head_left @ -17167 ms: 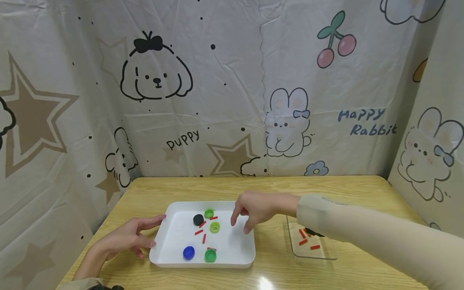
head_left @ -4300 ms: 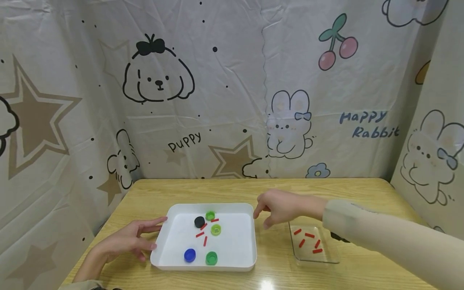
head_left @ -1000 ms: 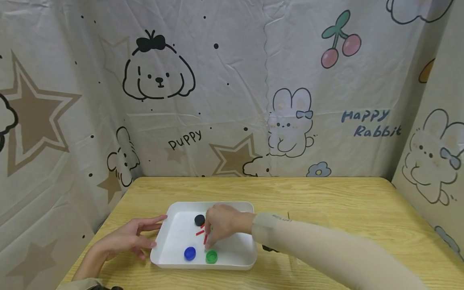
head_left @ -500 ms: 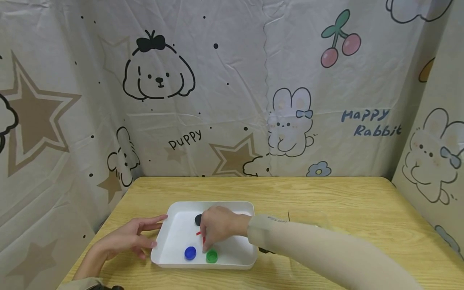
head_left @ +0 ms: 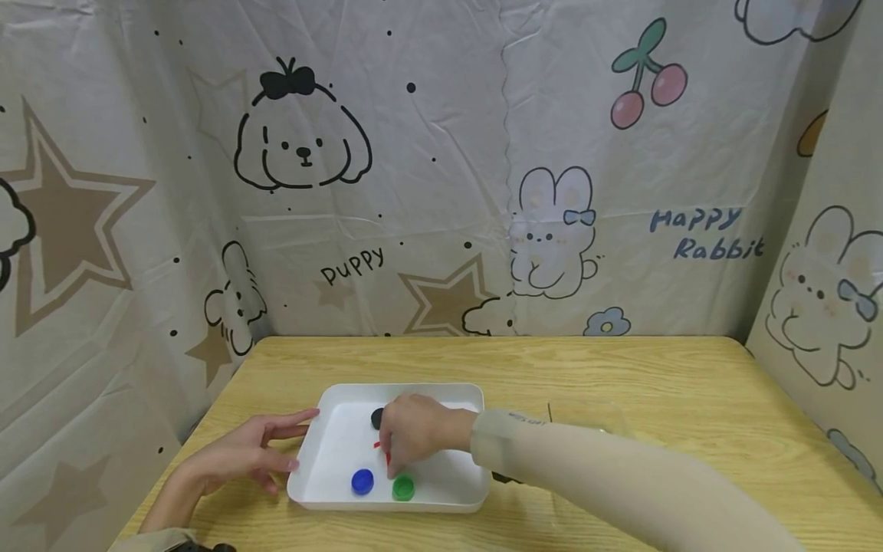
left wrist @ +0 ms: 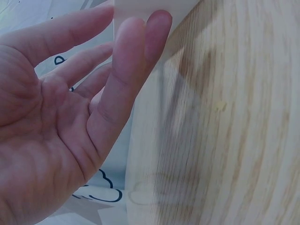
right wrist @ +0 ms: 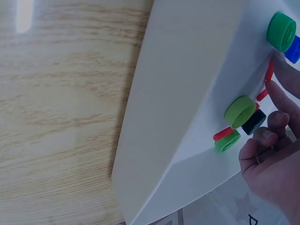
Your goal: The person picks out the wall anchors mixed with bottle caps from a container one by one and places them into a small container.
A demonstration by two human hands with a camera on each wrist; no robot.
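Note:
My right hand (head_left: pixel 417 429) is low over the white tray (head_left: pixel 324 452). Its thumb and forefinger pinch a short red stick (right wrist: pixel 269 70) at the tray's floor. More red sticks (right wrist: pixel 222 134) lie near it. In the right wrist view, a yellow-green bottle cap (right wrist: pixel 240 111), a bright green cap (right wrist: pixel 228 140) and a black cap (right wrist: pixel 254 122) sit close to the curled fingers. A blue cap (head_left: pixel 362 481) and a darker green cap (head_left: pixel 403 487) stand at the tray's front. My left hand (head_left: pixel 237 452) touches the tray's left edge with straight, spread fingers.
A clear box (head_left: pixel 549 414) stands right of the tray, mostly hidden under the right sleeve (head_left: pixel 593 468); its contents are out of sight. The wooden table (head_left: pixel 538 360) meets a printed curtain (head_left: pixel 428 192) behind.
A red stick beside the darker green cap left the tray between the two oldest frames. The right hand came back from the right and took hold of another stick. The left hand stayed put.

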